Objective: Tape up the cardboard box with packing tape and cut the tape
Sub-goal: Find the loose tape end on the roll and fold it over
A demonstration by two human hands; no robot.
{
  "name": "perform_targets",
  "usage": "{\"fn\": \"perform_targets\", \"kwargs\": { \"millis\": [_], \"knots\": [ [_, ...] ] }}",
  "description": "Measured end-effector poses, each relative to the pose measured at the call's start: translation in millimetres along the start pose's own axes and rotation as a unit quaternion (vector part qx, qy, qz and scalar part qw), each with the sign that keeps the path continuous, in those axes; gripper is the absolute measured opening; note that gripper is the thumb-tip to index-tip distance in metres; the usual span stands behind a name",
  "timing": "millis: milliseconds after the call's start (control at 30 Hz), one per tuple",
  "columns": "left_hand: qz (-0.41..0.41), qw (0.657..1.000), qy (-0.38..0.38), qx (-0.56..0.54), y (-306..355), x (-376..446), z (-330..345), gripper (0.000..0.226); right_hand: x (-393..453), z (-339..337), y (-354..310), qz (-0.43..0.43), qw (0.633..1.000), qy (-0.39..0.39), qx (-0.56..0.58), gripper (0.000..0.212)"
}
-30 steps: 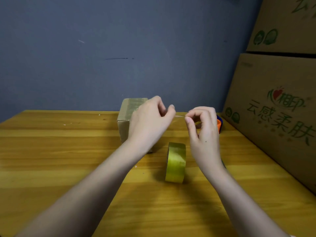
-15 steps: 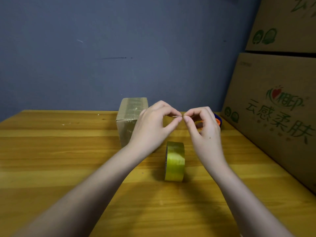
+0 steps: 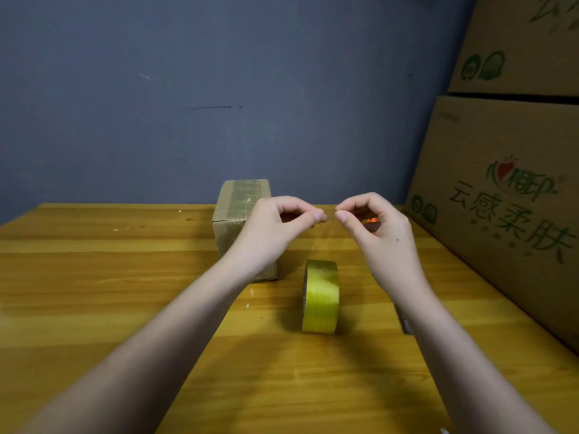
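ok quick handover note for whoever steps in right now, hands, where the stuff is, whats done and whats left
Left hand: raised over the table, thumb and forefinger pinching one end of a thin clear strip, apparently tape.
Right hand: same grip on the other end, fingertips close together.
Cardboard box: upright at the back of the wooden table, tape already across its top.
Tape roll: standing on edge in front of the box, touched by neither hand.
An orange item behind the right hand is mostly hidden.
Done: top looks taped.
Left: deal with the small strip; check the other seams, which are not visible.
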State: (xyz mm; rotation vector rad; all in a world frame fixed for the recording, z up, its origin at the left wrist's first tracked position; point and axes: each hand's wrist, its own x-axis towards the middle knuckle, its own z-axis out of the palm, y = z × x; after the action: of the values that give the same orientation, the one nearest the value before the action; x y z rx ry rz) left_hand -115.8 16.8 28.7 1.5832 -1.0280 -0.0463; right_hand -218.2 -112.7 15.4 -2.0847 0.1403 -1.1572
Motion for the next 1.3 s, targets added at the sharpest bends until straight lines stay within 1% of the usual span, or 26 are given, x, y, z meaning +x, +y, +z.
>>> {"fn": "perform_targets", "kwargs": {
  "millis": [167, 233, 300, 400, 533, 667, 733, 833, 967, 1067, 1167, 1233, 1300],
  "knots": [
    [0.003, 1.0, -0.009, -0.012, -3, -1, -1, 0.019, 3, -2, 2, 0.062, 0.994, -0.02, 0.082, 0.013],
    [0.003, 1.0, -0.008, -0.016, -4, -1, -1, 0.02, 3, -2, 4, 0.079, 0.992, -0.03, 0.097, 0.014],
    [0.009, 1.0, -0.01, -0.011, -4, 0, 0, 0.021, 3, -1, 5, 0.068, 0.993, -0.035, 0.088, 0.011],
    [0.011, 1.0, -0.012, -0.003, -2, -1, 2, 0.024, 2, 2, 7, 0.047, 0.997, -0.02, 0.05, 0.005],
    [-0.003, 1.0, -0.011, 0.006, -4, -1, 0, 0.026, 3, 1, 9, 0.06, 0.996, -0.008, 0.06, 0.009],
    [0.0, 1.0, 0.005, 0.005, -7, -2, 3, 0.007, 5, -1, 7, 0.055, 0.997, -0.017, 0.047, 0.009],
    [0.002, 1.0, 0.011, 0.002, -9, -1, 4, 0.009, 5, -3, 7, 0.05, 0.998, -0.029, 0.034, 0.01],
    [0.005, 1.0, 0.003, -0.001, -8, 0, 2, 0.011, 6, -7, 8, 0.031, 0.999, -0.044, -0.005, 0.017],
    [0.012, 1.0, 0.013, 0.012, -9, 0, 3, 0.011, 5, -7, 8, -0.009, 0.999, -0.026, -0.045, 0.019],
    [0.015, 1.0, 0.012, 0.012, -9, -1, 3, 0.011, 7, -4, 6, 0.001, 1.0, -0.028, -0.013, 0.014],
    [0.025, 0.999, 0.01, 0.018, -8, 0, 3, 0.01, 11, -1, 5, -0.008, 0.999, -0.032, -0.014, 0.006],
    [0.025, 0.999, 0.013, 0.036, -10, 0, 2, 0.008, 12, 0, 5, -0.011, 0.999, -0.033, -0.02, 0.005],
    [0.031, 0.996, 0.028, 0.079, -12, 0, 1, 0.008, 11, 1, 5, -0.017, 0.999, -0.033, -0.034, 0.005]
  ]
}}
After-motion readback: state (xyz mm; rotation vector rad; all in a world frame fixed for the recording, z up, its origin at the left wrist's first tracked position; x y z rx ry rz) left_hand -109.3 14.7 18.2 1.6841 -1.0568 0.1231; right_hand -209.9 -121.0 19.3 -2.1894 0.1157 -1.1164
